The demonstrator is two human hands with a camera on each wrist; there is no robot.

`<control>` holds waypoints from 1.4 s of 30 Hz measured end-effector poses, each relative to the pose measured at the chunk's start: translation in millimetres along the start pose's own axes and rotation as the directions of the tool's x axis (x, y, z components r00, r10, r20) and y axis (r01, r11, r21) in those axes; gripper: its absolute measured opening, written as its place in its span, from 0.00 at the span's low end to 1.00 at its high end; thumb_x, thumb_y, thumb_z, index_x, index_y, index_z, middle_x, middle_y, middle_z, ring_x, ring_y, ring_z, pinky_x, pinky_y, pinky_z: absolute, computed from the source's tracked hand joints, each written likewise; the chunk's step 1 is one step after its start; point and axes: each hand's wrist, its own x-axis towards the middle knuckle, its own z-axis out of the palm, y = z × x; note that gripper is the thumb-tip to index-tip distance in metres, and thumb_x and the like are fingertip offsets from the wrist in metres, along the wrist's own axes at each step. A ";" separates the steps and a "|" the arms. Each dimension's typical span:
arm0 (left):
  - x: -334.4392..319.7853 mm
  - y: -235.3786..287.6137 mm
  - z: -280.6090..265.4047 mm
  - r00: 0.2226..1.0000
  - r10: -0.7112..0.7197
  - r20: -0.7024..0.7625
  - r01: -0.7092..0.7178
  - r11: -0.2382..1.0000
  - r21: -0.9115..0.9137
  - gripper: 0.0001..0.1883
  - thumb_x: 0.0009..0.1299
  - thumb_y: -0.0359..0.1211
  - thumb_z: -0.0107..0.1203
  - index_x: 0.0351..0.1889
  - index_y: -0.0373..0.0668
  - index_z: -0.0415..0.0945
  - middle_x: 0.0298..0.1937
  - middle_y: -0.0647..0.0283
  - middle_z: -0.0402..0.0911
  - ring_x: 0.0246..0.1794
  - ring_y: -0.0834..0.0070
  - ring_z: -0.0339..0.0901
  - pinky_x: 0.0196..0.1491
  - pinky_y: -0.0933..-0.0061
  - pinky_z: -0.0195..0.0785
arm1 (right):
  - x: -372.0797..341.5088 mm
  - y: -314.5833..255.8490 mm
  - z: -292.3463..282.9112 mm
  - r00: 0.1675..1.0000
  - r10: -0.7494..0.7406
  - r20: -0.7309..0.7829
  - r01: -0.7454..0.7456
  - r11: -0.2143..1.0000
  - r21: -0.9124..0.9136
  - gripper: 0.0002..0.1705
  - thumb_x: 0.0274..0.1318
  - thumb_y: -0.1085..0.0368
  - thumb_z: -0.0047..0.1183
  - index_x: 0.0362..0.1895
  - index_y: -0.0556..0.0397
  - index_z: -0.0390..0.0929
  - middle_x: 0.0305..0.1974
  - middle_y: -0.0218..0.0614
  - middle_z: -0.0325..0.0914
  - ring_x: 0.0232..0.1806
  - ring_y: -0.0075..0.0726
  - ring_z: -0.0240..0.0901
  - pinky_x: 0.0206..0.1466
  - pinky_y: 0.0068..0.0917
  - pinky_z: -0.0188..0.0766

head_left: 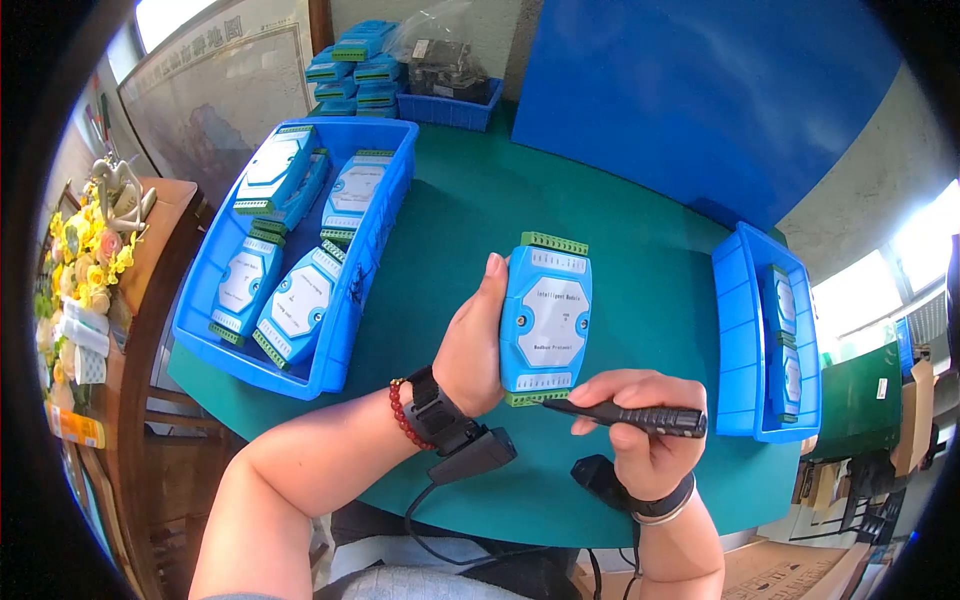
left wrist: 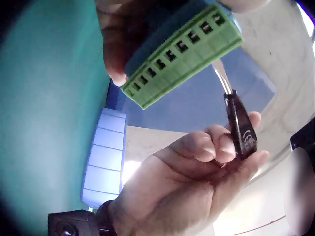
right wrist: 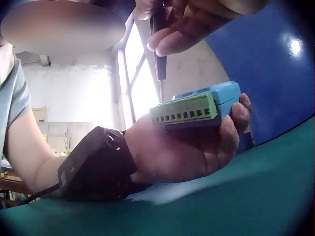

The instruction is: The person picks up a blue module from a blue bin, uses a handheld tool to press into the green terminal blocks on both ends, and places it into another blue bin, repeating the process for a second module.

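**Screwdriver [head_left: 655,421] at work on an Intelligent Module [head_left: 548,320]**

Green worktop [head_left: 440,215] spans mid-frame. Larger blue bin [head_left: 405,150] at upper left, at least five similar modules [head_left: 294,306] inside. Narrower blue bin [head_left: 738,330] at far right, two more showing.

Step in hand, my judgement: turning a terminal screw; tightening or loosening, can't tell. Next move would call for a steady module and the blade square to its screw, with light pressure.

Left hand [head_left: 468,350], centre frame: thumb along the module's left edge, fingers curled round it from below. Module sits face up in that grip, raised off the worktop.

Right hand [head_left: 652,458], lower right of centre: fingers pinch the black screwdriver handle, just beside the module's near end.

Green terminal block [right wrist: 187,110] faces the wearer. Slim shaft [right wrist: 161,91] reaches its upper edge; whether the tip is seated, can't tell.
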 end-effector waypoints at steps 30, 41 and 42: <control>0.4 0.5 0.6 0.999 -0.031 -0.014 0.031 1.000 0.006 0.31 0.77 0.54 0.26 0.58 0.38 0.67 0.47 0.57 0.78 0.43 0.71 0.79 0.47 0.68 0.75 | 8.8 -4.3 -8.7 0.980 -0.075 0.185 0.097 0.989 -0.109 0.19 0.44 0.75 0.64 0.40 0.55 0.69 0.36 0.51 0.81 0.37 0.50 0.82 0.37 0.34 0.78; -1.5 -0.7 0.8 0.999 -0.029 -0.027 0.030 0.998 0.060 0.31 0.77 0.54 0.26 0.57 0.39 0.67 0.47 0.58 0.78 0.43 0.71 0.78 0.47 0.68 0.75 | 6.0 -4.7 -0.4 0.983 -0.058 0.172 0.096 0.970 -0.222 0.15 0.57 0.68 0.57 0.42 0.57 0.64 0.36 0.57 0.78 0.32 0.42 0.81 0.33 0.30 0.80; -1.0 -0.3 0.7 0.999 -0.030 -0.025 0.031 0.998 0.063 0.31 0.77 0.54 0.26 0.57 0.39 0.67 0.47 0.58 0.78 0.43 0.71 0.78 0.46 0.68 0.75 | 5.2 -5.5 -1.4 0.987 -0.049 0.151 0.080 0.975 -0.206 0.16 0.53 0.71 0.59 0.41 0.56 0.65 0.36 0.55 0.79 0.33 0.44 0.81 0.34 0.31 0.80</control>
